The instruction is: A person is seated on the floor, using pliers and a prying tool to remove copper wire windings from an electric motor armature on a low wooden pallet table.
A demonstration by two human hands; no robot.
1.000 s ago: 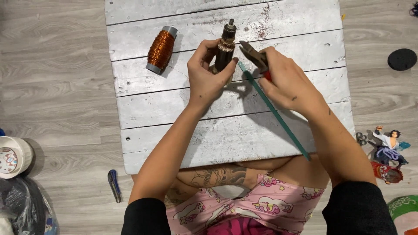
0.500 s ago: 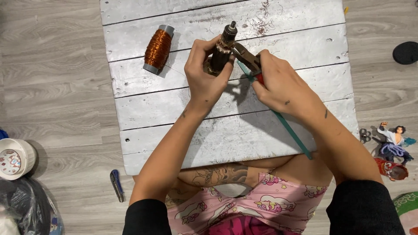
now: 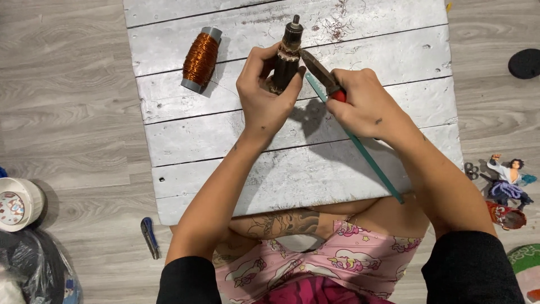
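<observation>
My left hand point(image 3: 264, 98) grips a dark motor armature point(image 3: 287, 53) with a shaft sticking out at its far end, held upright over a white-painted plank board point(image 3: 236, 135). My right hand point(image 3: 365, 104) holds red-handled pliers point(image 3: 320, 73) whose jaws touch the armature's upper part. A long thin green strip point(image 3: 360, 146) runs from near the pliers back under my right forearm. A spool of copper wire point(image 3: 201, 59) lies on the board to the left of my left hand.
The board rests on a grey wood-look floor. A small blue tool point(image 3: 149, 236) lies on the floor at the left, with a white bowl point(image 3: 19, 204) and a black bag point(image 3: 34, 270) further left. A figurine point(image 3: 506, 180) and a black disc point(image 3: 524, 63) lie at the right.
Both hands have shifted slightly left and nearer the board's far side with the armature. The pliers' jaws have closed in on the armature's upper part.
</observation>
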